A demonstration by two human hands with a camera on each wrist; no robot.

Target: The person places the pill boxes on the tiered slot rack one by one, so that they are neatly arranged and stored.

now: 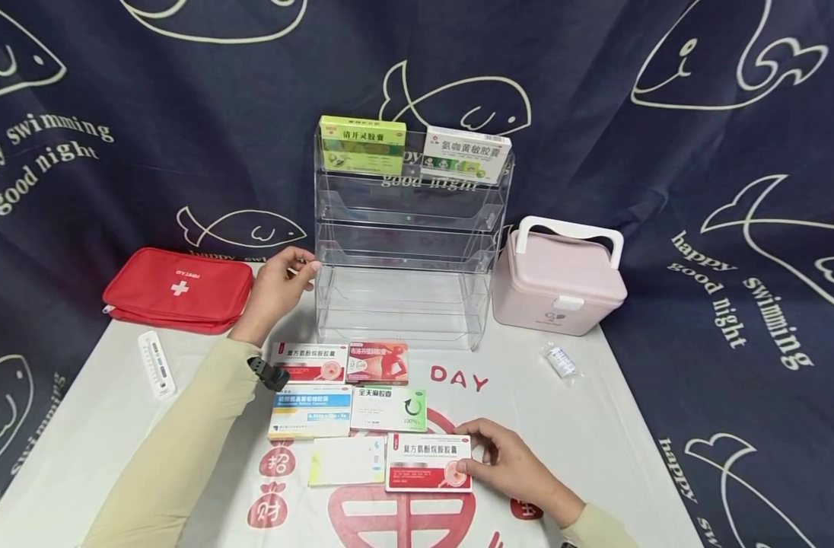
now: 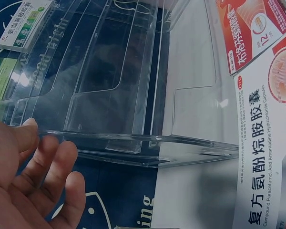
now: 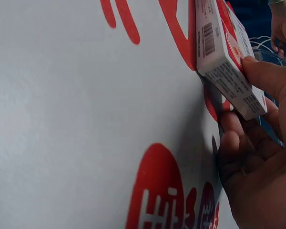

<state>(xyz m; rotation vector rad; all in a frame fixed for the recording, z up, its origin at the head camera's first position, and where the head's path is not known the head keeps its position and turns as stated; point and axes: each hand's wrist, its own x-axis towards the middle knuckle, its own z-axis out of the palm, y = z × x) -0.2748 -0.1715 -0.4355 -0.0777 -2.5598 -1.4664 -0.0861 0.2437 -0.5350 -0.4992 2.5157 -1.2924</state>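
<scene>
Right, here is how it stands.
Left hand: the left hand [image 1: 275, 289] is stretched out far across the table, fingers loosely extended, fingertips at the left edge of the clear rack [image 1: 406, 251]; it holds nothing.
Right hand: the right hand [image 1: 509, 460] sits near the person, thumb and fingers pinching the right end of the red-and-white box [image 1: 428, 462].
Box: it is at the near end of the group of boxes, on the white mat [image 1: 595, 426], just right of a pale yellow box [image 1: 347, 461].
Left wrist view: up close, the fingers [image 2: 55, 162] lie relaxed and spread right against the rack's clear bottom edge [image 2: 133, 140], which the head view cannot settle.
Right wrist view: the box [image 3: 224, 52] has its right end tipped up off the mat, thumb on top, fingers [image 3: 233, 138] tucked under; the head view shows it as flat.
Rack shelves: a green box [image 1: 362, 144] and a white box [image 1: 466, 154] stand in the top tier.
Sides: a red pouch [image 1: 177, 289] far left, a pink case [image 1: 557, 278] right of the rack.
</scene>
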